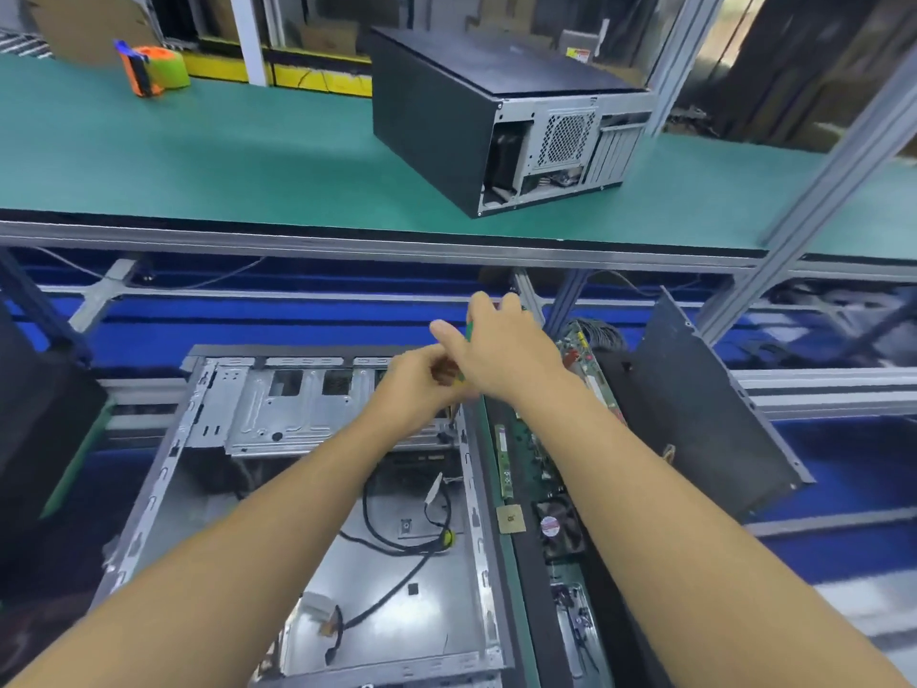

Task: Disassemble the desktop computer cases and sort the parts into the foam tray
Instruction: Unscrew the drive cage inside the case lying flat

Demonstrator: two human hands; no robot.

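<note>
Bare grey metal showed inside the open computer case (426, 633), which lay on its side directly in front of the person; both hands met above its far right corner, the right hand (501, 350) curled round a green-handled tool (469, 331), the left hand (422, 384) bunched just below it, though blur hid whether it gripped anything. The black foam tray (531, 603) sat against the case's right side, holding circuit boards (516, 449) and a small fan (558, 526); a black side panel (704, 414) leaned beyond the tray; a second, closed case (446, 116) stood on the green shelf (198, 156) above.
</note>
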